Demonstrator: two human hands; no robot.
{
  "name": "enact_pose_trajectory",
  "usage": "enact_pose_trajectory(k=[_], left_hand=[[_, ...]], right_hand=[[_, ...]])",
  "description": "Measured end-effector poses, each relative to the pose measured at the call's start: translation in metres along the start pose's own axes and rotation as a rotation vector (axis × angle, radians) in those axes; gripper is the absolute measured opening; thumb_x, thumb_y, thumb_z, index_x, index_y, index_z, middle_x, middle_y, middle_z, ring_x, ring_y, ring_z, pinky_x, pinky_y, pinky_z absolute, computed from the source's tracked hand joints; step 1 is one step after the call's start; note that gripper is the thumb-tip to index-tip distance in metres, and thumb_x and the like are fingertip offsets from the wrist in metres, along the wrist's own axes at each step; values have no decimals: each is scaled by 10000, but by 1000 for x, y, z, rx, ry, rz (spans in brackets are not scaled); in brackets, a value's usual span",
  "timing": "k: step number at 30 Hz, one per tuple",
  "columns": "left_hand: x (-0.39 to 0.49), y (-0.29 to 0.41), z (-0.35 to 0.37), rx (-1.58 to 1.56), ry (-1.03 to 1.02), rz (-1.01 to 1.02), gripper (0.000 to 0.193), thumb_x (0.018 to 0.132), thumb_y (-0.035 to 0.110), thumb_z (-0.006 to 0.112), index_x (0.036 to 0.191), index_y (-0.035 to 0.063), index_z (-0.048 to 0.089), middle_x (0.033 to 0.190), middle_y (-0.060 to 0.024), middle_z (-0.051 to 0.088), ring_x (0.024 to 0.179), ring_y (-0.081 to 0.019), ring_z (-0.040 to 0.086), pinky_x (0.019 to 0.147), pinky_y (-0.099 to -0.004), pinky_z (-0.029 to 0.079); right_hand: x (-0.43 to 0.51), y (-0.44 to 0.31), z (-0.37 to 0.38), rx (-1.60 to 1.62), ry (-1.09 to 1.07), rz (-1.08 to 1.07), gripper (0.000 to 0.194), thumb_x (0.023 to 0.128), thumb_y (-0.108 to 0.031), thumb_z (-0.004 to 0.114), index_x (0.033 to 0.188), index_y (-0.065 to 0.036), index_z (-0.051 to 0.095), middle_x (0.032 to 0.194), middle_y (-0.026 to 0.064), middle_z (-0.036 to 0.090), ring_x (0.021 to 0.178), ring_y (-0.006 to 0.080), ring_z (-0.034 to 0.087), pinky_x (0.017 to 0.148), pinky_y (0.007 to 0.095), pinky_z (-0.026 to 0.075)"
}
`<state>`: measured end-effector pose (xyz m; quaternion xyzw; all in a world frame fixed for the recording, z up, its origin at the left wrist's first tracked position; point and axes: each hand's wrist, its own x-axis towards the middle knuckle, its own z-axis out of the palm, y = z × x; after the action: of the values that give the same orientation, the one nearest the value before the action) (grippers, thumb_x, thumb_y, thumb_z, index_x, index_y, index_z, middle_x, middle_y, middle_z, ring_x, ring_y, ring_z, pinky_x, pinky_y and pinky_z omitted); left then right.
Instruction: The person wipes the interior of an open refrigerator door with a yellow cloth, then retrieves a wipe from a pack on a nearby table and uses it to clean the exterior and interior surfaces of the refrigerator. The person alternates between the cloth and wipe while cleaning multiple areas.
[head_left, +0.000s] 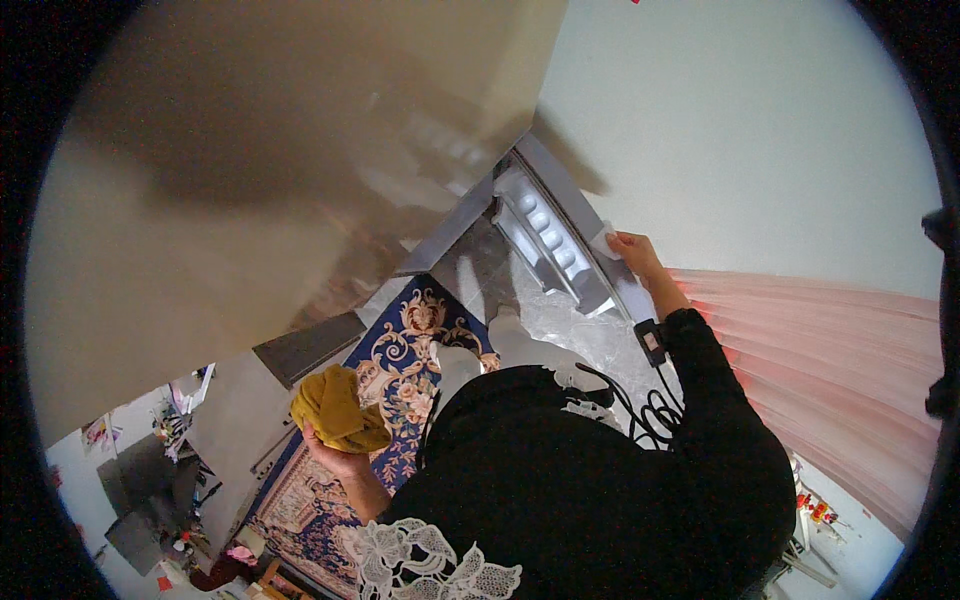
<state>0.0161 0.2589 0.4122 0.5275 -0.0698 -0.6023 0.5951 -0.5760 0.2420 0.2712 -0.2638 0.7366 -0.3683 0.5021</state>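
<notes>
My left hand (337, 456) holds up a bunched mustard-yellow cloth (341, 409) above the rug, to the left of my body. To the right, my right hand (636, 255) reaches to the wall base, fingertips on a small white wipe or tissue (606, 241). The wipe touches the grey skirting board (559, 176) under the pale wall. Beside that skirting, a long white appliance (544, 232), perhaps a baseboard heater, has a row of rounded bumps. A black box (649, 341) with a cord sits at its near end, just below my right wrist.
A glossy beige panel (225, 247) meets the pale wall (720, 142) at a corner ahead. Pink sheer curtain (817, 345) hangs at right. A blue floral rug (405, 375) covers the floor at left. Looped black cable (652, 420) lies near my right side.
</notes>
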Motion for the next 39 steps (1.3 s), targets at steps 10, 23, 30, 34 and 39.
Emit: enact_pose_trajectory(k=[10,23,30,34,39], left_hand=[[-10,-1,7,33,42,47,548,917,433,498,1321,63,474,1262,-115,586,1134,-278,586,966,-458,481],[-10,-8,-10,-36,-22,47,548,914,417,514,1320,51,473,1264,-112,582,1137,-273,584,949,-437,494],[-16,-12,-4,-60,10,78,526,916,375,523,1325,47,483,1277,-121,580,1149,-281,585,977,-444,481],[-18,-12,-9,-88,-3,39,527,915,380,523,1326,52,484,1285,-116,575,1153,-278,579,985,-436,473],[-15,-13,-15,-114,77,32,534,914,393,525,1326,55,482,1283,-111,576,1161,-275,571,991,-431,463]], right_hand=[[146,-56,81,-191,142,-199,474,875,-502,619,1011,-59,724,842,100,724,793,179,670,729,347,503],[11,-15,101,-321,163,-261,418,876,-386,671,1016,6,707,810,85,706,791,135,646,718,294,492],[113,-67,122,-248,270,-172,443,882,-383,675,1117,-9,694,925,72,714,824,152,640,730,292,491],[95,-45,121,-272,254,-268,446,894,-467,598,1020,-59,726,846,122,719,786,250,687,722,388,512],[22,16,107,-33,165,-86,431,872,-398,690,1009,10,714,847,89,705,788,147,620,743,309,485]])
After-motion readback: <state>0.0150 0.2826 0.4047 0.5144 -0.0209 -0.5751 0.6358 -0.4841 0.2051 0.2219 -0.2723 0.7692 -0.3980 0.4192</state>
